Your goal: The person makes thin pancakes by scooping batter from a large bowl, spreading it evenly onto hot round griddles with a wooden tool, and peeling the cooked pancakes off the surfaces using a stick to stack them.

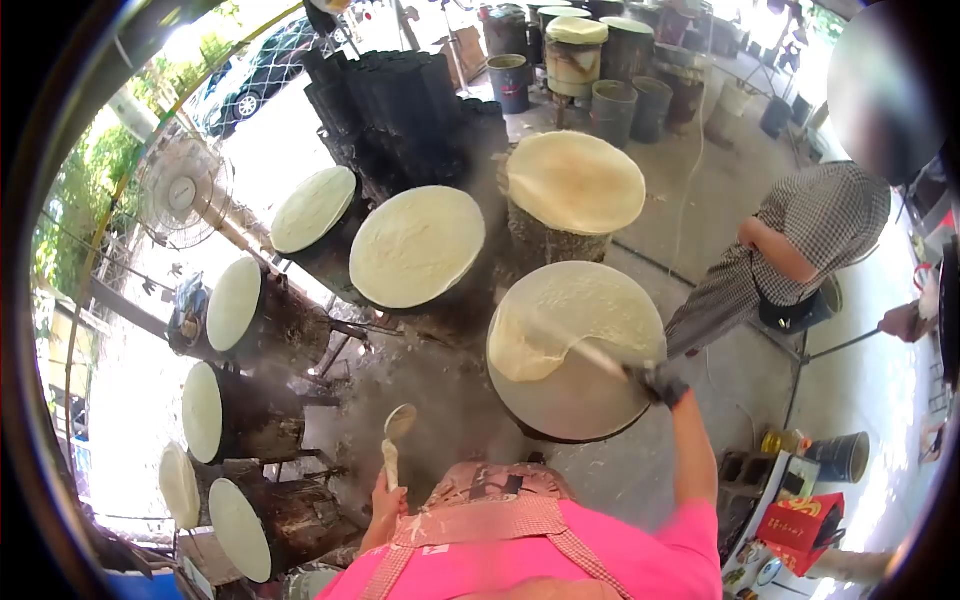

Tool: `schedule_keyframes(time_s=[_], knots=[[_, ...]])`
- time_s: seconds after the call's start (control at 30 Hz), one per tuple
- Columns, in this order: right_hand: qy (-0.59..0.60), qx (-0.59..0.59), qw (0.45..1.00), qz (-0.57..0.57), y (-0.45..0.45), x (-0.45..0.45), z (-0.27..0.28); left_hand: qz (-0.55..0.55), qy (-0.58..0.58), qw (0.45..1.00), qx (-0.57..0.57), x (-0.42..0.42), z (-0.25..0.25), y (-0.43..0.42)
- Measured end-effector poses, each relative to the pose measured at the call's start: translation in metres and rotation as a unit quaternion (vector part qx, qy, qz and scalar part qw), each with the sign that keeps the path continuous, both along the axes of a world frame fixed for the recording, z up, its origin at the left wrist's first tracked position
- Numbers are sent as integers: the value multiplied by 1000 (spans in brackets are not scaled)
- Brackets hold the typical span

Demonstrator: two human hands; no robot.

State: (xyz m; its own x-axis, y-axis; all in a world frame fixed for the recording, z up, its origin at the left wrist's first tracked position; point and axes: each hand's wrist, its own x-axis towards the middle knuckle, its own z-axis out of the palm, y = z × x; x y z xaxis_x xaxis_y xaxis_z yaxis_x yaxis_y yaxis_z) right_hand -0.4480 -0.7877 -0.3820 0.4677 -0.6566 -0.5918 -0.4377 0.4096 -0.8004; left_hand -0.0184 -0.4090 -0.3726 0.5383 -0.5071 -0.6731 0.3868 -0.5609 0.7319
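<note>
So the right hand (663,383), in what looks like a dark glove, is out at the right edge of the big round griddle (590,405), fingers curled shut around the end of a pale, long-bladed spreader (598,357). The blade is pretty blurred, so I can't tell its exact shape, but it lies slantwise over the griddle, reaching in to the pale batter (525,345). That batter covers the far and left parts of the plate in a sort of curved sheet with a thicker, folded-looking patch at the left, while the near part is bare grey surface. The left hand (385,505) is lower down, close to the body and well apart from the griddle, closed around the handle of a ladle (400,424) that's held bowl-up; the handle looks smeared with something pale, and I can't make out each finger. Just beyond the griddle there's a drum stove with a browner round sheet (577,183) on top, and left of that one a paler round sheet (418,246). More pale-topped drums run in an arc down the left side, near a standing fan (183,193). Over on the right, another person (825,205) in a checked top stands near the griddle, and a red bag (800,527) sits in the lower right corner.
</note>
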Motion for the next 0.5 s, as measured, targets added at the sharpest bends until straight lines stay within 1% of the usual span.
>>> schedule_keyframes(time_s=[0.07, 0.1, 0.13, 0.17, 0.2, 0.23, 0.27, 0.3, 0.33, 0.43, 0.5], knots=[[43, -30, 999, -4, -44, 37, 12, 3, 1, 1000, 0, 3, -4, 8], [63, -42, 997, -5, -53, 44, 6, 0, 0, 1000, 0, 2, -5, 7], [82, -224, 960, 146, -58, 32, -28, -2, -4, 1000, 3, 0, -3, 8], [92, -395, 867, 288, -65, 15, -69, -1, -8, 1000, 7, 1, 0, 10], [99, -548, 719, 416, -70, 2, -110, 2, -3, 1000, 22, 1, 1, 9], [83, -228, 946, 216, -28, 3, -39, 1, -3, 1000, 31, 3, 4, 9], [144, 81, 984, 69, -3, -7, -21, 2, 1, 999, 39, 2, 7, 8], [102, 134, 984, 66, 16, -18, 6, 6, 6, 999, 42, -1, 6, 10], [91, 135, 984, 70, 22, -36, 4, 3, 15, 999, 39, 1, 3, 14], [19, 24, 1000, -1, 7, -16, 14, 10, 16, 998, 57, 0, 10, 17], [35, -5, 999, -36, -14, 35, 29, 0, 19, 998, 54, 3, 7, 21]])
